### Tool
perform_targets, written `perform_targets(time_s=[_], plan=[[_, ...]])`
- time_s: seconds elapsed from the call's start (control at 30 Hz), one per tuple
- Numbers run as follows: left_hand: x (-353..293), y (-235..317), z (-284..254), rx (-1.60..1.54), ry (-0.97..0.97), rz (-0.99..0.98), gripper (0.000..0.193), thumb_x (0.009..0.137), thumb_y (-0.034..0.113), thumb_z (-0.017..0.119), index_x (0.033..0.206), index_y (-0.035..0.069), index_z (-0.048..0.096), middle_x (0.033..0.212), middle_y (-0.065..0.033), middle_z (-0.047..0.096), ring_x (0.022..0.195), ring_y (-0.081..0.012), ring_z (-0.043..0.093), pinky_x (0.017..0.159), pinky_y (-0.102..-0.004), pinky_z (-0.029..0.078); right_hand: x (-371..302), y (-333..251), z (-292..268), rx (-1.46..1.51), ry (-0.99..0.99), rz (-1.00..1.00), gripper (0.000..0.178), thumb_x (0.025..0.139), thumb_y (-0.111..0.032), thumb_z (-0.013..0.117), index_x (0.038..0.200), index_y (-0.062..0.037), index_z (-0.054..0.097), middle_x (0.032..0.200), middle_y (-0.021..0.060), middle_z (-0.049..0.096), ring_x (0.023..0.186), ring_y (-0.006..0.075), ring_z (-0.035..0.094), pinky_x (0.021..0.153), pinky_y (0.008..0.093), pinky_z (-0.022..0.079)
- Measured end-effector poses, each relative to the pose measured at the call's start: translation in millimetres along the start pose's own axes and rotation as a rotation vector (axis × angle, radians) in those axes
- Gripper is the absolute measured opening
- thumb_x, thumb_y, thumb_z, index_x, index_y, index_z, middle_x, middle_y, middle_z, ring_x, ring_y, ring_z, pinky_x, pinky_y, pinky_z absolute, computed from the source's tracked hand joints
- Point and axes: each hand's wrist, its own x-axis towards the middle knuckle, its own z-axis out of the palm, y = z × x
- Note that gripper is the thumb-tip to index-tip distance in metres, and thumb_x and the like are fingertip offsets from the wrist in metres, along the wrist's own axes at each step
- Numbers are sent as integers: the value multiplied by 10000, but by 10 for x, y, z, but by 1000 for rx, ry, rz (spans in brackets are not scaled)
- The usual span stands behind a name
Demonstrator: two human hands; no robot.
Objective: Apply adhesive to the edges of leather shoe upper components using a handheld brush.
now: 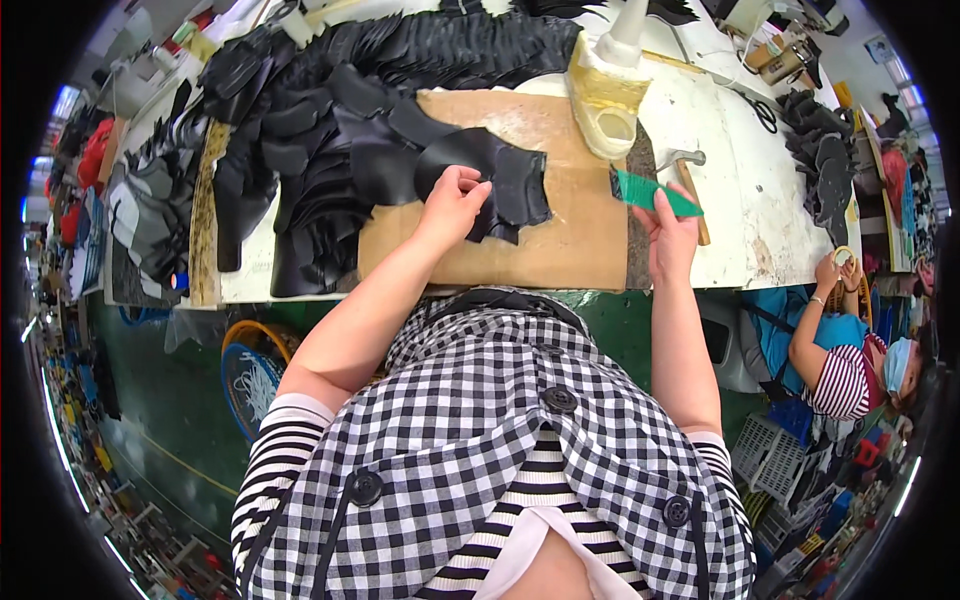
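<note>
Curled together above the black leather pieces, the fingers of my left hand (455, 207) are closed; what they pinch, if anything, is hidden. Several black cut leather pieces (521, 188) lie overlapping beneath and beside that hand on a brown board (500, 262). My right hand (672, 235) grips a flat green tool (655, 192) with a dark end pointing left, past the board's right edge. Just beyond it stands a glue-crusted yellowish container (606, 100) with a round opening at its near end. Beside my right hand lies a hammer (690, 160), its wooden handle partly behind my fingers.
Long rows of black leather pieces (420, 50) cover the table's far left. More dark pieces (822, 160) and black scissors (765, 115) lie to the right. A co-worker (840, 360) sits at the right, handling a small ring-shaped item. A blue-rimmed basket (250, 385) stands below the table's left.
</note>
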Motion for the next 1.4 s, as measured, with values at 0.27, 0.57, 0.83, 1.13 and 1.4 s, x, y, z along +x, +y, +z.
perform_targets(time_s=[0.27,0.57,0.83,1.13,1.4], plan=[[294,262,206,67,-211,-155,602,800,7,612,1342,92,364,837,-76,533,659,-177,583,553,-304,510,767,-174,417,-592,-9,-366,219,877,-91,616,1075,-36,541,895,78,621,791,134,611,670,258,508],[366,173,301,212,-197,-122,521,776,58,649,1252,53,439,799,-77,550,736,-214,581,695,-335,481,1027,-14,579,-488,132,-361,256,868,-102,600,1090,-26,499,942,117,588,757,167,608,566,269,525],[548,306,220,271,-256,-257,514,780,46,645,1233,28,403,719,-96,558,597,-220,613,581,-341,504,369,501,566,-379,-157,-9,210,884,-113,591,1066,-61,502,895,72,582,747,146,618,545,258,525],[531,175,192,250,-260,-209,512,781,31,648,1227,28,395,690,-70,550,560,-190,599,535,-329,497,114,835,749,-820,-281,-339,202,880,-125,599,1063,-59,546,864,138,646,744,223,668,624,305,501],[549,184,180,252,-294,-188,510,799,-1,649,1232,11,381,705,-54,516,553,-144,582,502,-277,506,378,994,804,-596,-234,-507,163,889,-79,598,1046,-60,559,855,112,644,696,175,629,618,269,489]])
